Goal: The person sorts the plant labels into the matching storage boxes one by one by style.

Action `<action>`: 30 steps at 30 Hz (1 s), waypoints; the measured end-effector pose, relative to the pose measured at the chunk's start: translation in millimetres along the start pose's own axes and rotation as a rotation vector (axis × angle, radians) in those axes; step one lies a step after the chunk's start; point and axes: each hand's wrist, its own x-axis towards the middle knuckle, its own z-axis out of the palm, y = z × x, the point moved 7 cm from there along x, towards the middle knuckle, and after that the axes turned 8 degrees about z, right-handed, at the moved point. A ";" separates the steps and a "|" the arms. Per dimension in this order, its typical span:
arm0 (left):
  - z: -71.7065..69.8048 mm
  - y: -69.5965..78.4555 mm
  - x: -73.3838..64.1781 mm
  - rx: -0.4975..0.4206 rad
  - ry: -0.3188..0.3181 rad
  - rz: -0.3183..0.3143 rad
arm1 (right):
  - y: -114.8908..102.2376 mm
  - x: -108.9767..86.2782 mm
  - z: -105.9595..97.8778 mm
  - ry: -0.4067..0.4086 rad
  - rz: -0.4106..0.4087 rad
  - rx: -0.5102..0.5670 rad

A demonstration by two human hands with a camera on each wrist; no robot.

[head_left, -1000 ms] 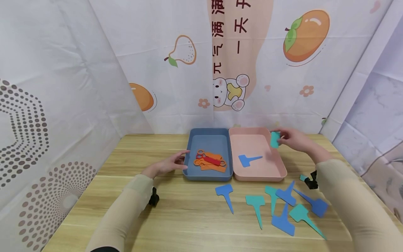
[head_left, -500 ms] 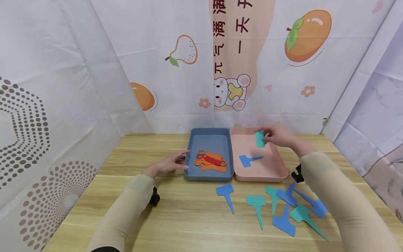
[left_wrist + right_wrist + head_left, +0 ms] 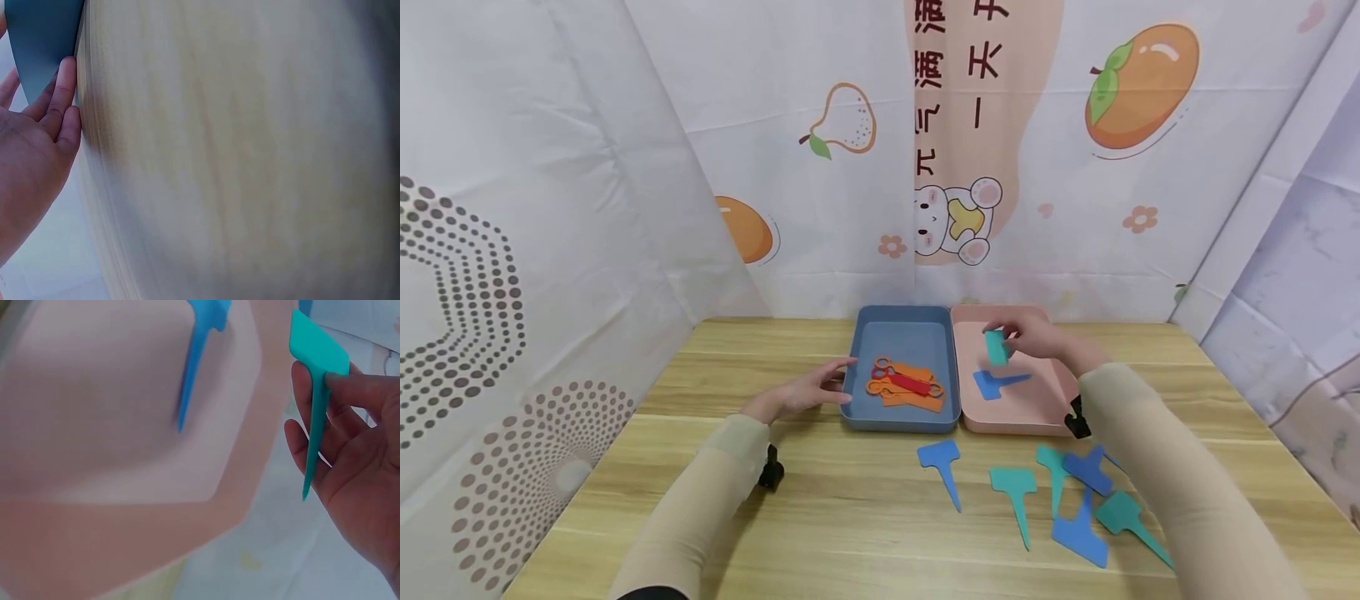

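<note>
My right hand (image 3: 1036, 335) pinches a teal T-shaped plant label (image 3: 997, 347) above the pink tray (image 3: 1037, 404). In the right wrist view, thumb and fingers hold the label (image 3: 319, 369) near its head, with the pointed stem downward. A blue plant label (image 3: 990, 384) lies on the pink tray's floor. My left hand (image 3: 805, 392) rests at the left side of the blue-grey tray (image 3: 901, 425). In the left wrist view its fairly straight fingers (image 3: 65, 87) touch the tray's outer wall (image 3: 44, 37). Orange tags (image 3: 928, 403) with ring ends and a red one (image 3: 910, 383) lie inside that tray.
On the wooden table (image 3: 850, 517) in front of the trays lie several more labels, including a lone blue one (image 3: 940, 455), a teal one (image 3: 1013, 482) and an overlapping group at right (image 3: 1081, 533). A printed curtain (image 3: 835, 208) hangs behind the table.
My right hand has moved left with the teal plant label, from the pink tray's right rim to above its floor near the blue label. The left hand stays at the blue-grey tray.
</note>
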 end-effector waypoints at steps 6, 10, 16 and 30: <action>0.7 3.0 -1.4 -0.002 -0.010 0.017 | 1.8 0.6 16.0 -0.091 0.049 -0.029; 1.0 3.9 -2.5 -0.009 -0.016 0.022 | 8.5 -0.2 26.9 -0.139 0.106 0.009; 1.8 4.3 -2.2 -0.005 -0.017 0.029 | 15.4 -0.8 40.5 -0.174 0.069 0.029; 3.2 5.6 -3.9 -0.005 -0.016 0.028 | 28.0 1.9 53.4 -0.185 0.109 0.042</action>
